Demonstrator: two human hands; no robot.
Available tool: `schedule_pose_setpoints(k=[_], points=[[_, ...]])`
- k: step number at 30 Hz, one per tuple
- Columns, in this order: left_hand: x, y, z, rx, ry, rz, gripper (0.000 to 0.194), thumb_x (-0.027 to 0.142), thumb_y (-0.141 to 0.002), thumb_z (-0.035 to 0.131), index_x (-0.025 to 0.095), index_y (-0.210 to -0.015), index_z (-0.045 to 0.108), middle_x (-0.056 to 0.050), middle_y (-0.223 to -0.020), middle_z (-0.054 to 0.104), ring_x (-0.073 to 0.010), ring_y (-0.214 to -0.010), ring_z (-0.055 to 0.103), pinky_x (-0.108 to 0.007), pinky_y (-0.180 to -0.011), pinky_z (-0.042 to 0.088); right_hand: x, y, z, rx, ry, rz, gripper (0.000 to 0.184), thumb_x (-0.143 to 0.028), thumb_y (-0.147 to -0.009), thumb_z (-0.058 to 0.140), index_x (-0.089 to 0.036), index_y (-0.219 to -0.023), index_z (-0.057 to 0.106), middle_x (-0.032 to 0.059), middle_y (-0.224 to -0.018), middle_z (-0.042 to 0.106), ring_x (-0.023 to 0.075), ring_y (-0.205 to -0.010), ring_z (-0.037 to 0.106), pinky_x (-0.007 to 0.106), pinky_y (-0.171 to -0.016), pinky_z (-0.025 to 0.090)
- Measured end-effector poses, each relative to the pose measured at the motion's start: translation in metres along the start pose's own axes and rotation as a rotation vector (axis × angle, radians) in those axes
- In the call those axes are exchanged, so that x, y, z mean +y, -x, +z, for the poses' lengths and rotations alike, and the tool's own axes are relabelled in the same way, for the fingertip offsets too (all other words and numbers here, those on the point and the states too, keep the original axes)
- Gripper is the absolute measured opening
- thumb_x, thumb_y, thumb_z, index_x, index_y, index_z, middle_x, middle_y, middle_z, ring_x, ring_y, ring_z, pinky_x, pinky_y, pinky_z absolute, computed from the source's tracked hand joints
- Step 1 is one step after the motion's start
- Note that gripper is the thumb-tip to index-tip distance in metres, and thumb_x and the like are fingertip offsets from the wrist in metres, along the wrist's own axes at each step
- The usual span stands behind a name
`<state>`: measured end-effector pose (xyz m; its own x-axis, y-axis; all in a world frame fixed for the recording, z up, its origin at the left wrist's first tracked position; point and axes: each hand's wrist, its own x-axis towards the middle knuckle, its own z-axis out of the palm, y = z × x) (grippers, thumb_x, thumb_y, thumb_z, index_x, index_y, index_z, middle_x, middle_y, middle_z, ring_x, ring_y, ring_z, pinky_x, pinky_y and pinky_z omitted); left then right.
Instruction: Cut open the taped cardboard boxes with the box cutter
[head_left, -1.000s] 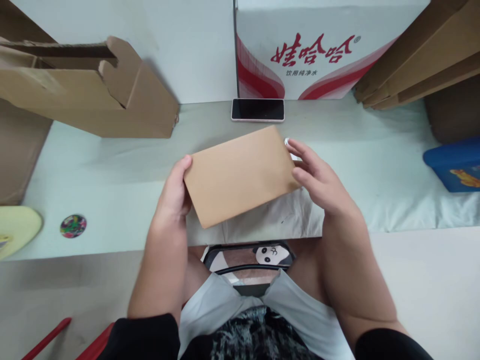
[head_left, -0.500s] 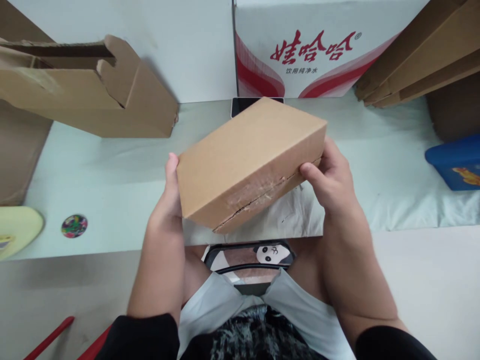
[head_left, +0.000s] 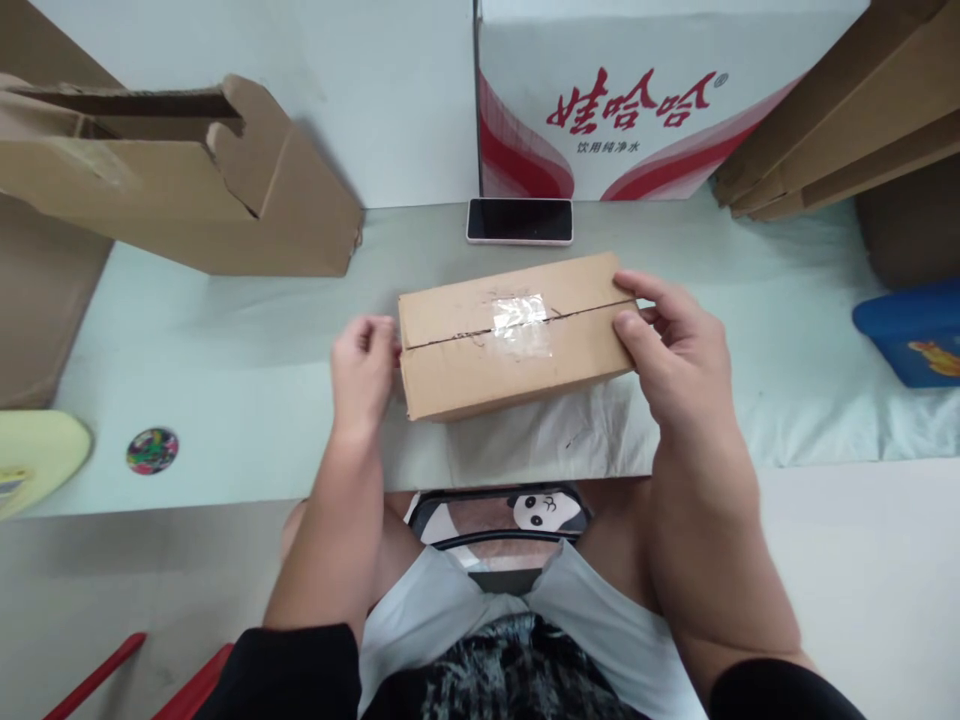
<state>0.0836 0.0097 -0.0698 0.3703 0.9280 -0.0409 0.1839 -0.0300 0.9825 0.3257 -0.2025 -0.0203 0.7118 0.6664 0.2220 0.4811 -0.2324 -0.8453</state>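
We held the small brown rectangular cardboard box [head_left: 517, 365] over the front middle of the surface [head_left: 262, 380], which was covered in pale green cloth. Its seamed face, with a clear tape strip [head_left: 520, 312] across the seam, was uppermost. The fingers of our right hand [head_left: 675, 350] were closed on the right end, thumb on the seamed face. The fingers of our left hand [head_left: 365, 370] were curled at the left end; we could not tell whether they gripped it. Behind the box, a black-screened phone [head_left: 520, 221] lay flat before the white-and-red printed carton [head_left: 660, 110]. An open brown carton [head_left: 285, 220] stood back left; a round multicoloured disc [head_left: 152, 451] lay front left. A blue container [head_left: 911, 335] was at far right.
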Motion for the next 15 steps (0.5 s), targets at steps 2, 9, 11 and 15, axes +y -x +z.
schedule_pose_setpoints(k=[2, 9, 11, 15], points=[[0.007, 0.001, 0.002, 0.079, 0.164, 0.177, 0.042, 0.066, -0.081, 0.072, 0.025, -0.09, 0.072, -0.002, -0.092, 0.07, -0.0174, -0.089, 0.066, -0.027, -0.07, 0.053, -0.003, 0.001, -0.001, -0.003, 0.009, 0.003, 0.034, -0.044, -0.092, 0.066, -0.033, -0.124, 0.074, 0.0057, -0.119, 0.07, 0.0174, -0.086, 0.064, 0.032, -0.069, 0.057], [0.002, 0.01, 0.012, -0.334, 0.271, 0.291, 0.056, 0.069, -0.085, 0.071, 0.036, -0.131, 0.069, -0.005, -0.127, 0.068, -0.0244, -0.111, 0.065, -0.038, -0.093, 0.057, 0.014, -0.005, 0.001, 0.028, -0.188, 0.033, 0.04, -0.054, -0.1, 0.049, -0.035, -0.132, 0.065, 0.0063, -0.114, 0.07, 0.0174, -0.083, 0.065, 0.032, -0.068, 0.054], [0.001, 0.011, 0.011, -0.334, 0.266, 0.26, 0.056, 0.068, -0.087, 0.069, 0.035, -0.132, 0.067, -0.005, -0.126, 0.068, -0.0244, -0.107, 0.065, -0.039, -0.09, 0.058, 0.021, -0.011, 0.002, 0.08, -0.245, 0.114, 0.038, -0.05, -0.1, 0.044, -0.032, -0.128, 0.063, 0.0056, -0.104, 0.07, 0.0156, -0.073, 0.062, 0.03, -0.062, 0.05], [0.003, 0.011, 0.007, -0.351, 0.279, 0.24, 0.057, 0.071, -0.085, 0.068, 0.035, -0.13, 0.068, -0.005, -0.124, 0.067, -0.0247, -0.106, 0.064, -0.04, -0.087, 0.058, 0.025, -0.017, 0.0, -0.004, 0.17, 0.27, 0.03, -0.037, -0.089, 0.056, -0.025, -0.113, 0.069, 0.0076, -0.101, 0.074, 0.0193, -0.076, 0.065, 0.034, -0.071, 0.051]])
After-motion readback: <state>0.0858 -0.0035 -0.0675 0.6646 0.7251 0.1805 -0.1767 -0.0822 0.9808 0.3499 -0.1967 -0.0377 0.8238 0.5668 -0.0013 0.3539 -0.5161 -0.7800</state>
